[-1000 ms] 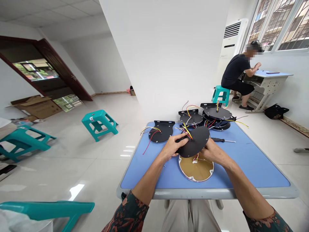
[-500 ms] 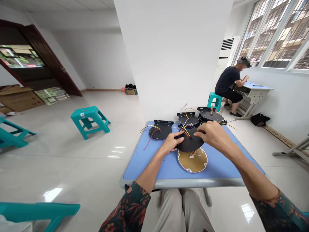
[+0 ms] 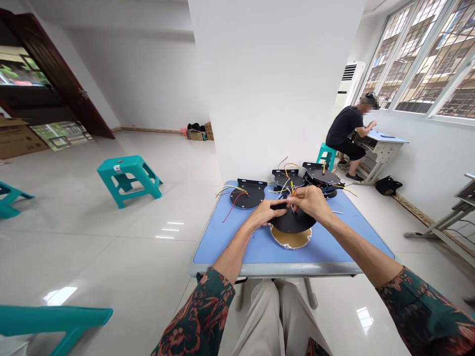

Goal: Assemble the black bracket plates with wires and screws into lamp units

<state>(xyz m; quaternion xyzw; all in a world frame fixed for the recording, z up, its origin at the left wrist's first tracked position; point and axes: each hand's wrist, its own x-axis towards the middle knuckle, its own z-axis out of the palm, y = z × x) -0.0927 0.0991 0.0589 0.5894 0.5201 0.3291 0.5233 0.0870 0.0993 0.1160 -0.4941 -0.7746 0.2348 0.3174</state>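
Note:
My left hand (image 3: 267,211) is closed on the left edge of a round black plate (image 3: 291,223), thumb on top and fingers beneath. With its fingertips pinched, my right hand (image 3: 307,201) grips the coloured wires (image 3: 292,188) that rise from the plate's middle. Below the plate, a round tan disc (image 3: 293,241) with a white rim lies on the blue table, partly covered by the plate. Left of my hands rests another black plate (image 3: 248,196) with a mounting flange and loose red, yellow and white wires.
More black plates with wires (image 3: 322,176) are stacked at the table's back right. A tiny screw (image 3: 254,237) lies on the blue tabletop (image 3: 222,242). Green stools (image 3: 129,173) stand on the floor. A person (image 3: 351,129) sits at another desk by the window.
My right hand has moved from the plate's right edge to the wires at its middle. The black plate now covers more of the tan disc. The camera view has shifted slightly.

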